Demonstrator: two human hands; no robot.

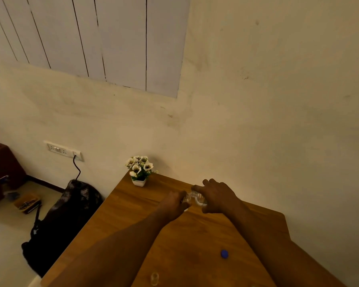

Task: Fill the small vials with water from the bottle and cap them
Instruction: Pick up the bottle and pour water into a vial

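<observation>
My right hand (218,196) grips a clear plastic water bottle (196,198), tilted with its mouth pointing left. My left hand (175,200) is closed around something small and clear right at the bottle's mouth, apparently a vial, mostly hidden by the fingers. Both hands are over the far part of the wooden table (195,241). A blue bottle cap (224,253) lies on the table near my right forearm. Another small clear vial (154,279) stands at the table's near edge, between my forearms.
A small white pot of artificial flowers (140,170) stands at the table's far left corner against the wall. On the floor to the left are a dark backpack (64,216) and a box of items (27,203). A cable hangs from a wall socket (64,151).
</observation>
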